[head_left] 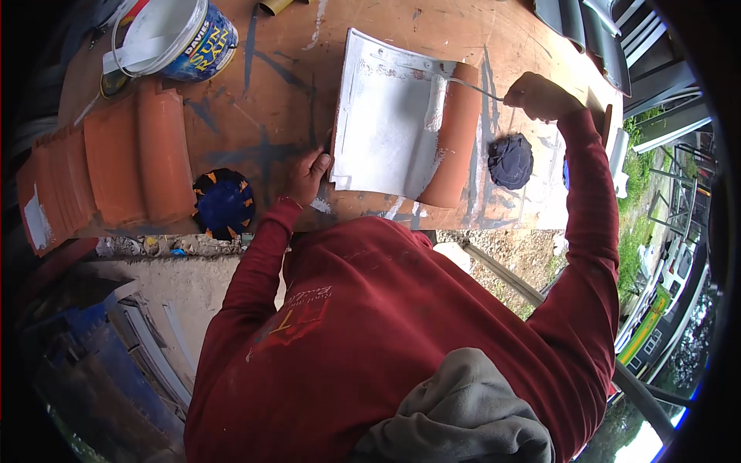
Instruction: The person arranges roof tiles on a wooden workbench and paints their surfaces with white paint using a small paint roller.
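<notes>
A curved clay roof tile (386,116) lies on the wooden table in front of me. Its left part is coated white, while bare orange-brown shows along the raised right side. My left hand (310,176) grips the tile's left edge, thumb on top. In my right hand (540,98) is the handle end of a paint roller (437,104), its thin wire frame reaching left. The white roller sleeve rests on the tile where the white coat meets bare clay. The handle itself is mostly hidden by my fingers.
A Davies Sun & Rain paint bucket (202,48) stands at the back left. Orange roof tiles (139,154) overlap along the left of the table (285,100). Near the front edge sit a round blue-and-orange object (222,202) and a dark crumpled round bundle (509,160). Grey tiles (594,38) lie back right.
</notes>
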Action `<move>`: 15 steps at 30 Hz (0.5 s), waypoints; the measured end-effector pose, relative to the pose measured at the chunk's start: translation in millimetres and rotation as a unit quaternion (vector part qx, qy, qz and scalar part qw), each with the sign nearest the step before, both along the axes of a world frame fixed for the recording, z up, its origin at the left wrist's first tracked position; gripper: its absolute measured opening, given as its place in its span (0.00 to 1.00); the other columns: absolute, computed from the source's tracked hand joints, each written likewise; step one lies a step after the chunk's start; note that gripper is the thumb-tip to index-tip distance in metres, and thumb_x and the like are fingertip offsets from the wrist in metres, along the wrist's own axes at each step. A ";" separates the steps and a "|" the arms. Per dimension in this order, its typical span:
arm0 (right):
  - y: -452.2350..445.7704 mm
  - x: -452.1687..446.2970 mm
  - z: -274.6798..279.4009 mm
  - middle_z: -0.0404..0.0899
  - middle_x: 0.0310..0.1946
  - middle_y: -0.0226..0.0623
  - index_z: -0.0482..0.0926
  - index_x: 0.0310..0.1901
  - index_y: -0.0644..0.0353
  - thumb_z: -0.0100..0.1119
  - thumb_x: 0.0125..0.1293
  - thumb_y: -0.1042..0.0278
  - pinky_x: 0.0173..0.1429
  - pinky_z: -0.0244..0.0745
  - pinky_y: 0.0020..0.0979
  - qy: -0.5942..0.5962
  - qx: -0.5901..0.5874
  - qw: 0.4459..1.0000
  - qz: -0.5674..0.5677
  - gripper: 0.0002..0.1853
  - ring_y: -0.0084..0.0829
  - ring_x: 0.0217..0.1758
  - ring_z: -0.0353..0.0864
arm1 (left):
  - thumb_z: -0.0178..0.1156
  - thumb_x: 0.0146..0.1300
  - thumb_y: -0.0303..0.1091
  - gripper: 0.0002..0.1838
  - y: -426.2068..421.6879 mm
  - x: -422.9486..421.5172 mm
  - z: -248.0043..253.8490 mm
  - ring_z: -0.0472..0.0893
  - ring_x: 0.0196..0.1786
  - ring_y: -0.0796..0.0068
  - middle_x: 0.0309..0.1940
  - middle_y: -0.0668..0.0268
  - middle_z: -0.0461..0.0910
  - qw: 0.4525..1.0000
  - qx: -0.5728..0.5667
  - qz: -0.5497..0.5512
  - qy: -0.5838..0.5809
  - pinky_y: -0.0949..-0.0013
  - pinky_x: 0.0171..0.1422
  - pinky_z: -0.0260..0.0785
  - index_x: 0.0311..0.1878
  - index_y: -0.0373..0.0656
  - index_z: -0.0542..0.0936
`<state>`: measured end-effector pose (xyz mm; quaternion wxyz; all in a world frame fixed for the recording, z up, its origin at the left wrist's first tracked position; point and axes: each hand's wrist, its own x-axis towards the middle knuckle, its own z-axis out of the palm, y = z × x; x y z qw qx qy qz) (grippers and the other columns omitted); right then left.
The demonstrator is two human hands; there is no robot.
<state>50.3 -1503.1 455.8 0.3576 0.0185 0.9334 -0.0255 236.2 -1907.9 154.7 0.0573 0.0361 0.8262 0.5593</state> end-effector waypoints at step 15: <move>-36.4 -22.6 -66.5 0.72 0.17 0.29 0.84 0.34 0.61 0.61 0.75 0.59 0.29 0.71 0.31 0.040 -0.176 0.978 0.101 0.15 0.23 0.21 0.73 | 0.54 0.78 0.59 0.36 2.0 0.5 21.6 0.84 0.60 0.54 0.55 0.44 0.85 0.997 0.038 0.002 -0.068 0.61 0.67 0.73 0.64 0.27 0.78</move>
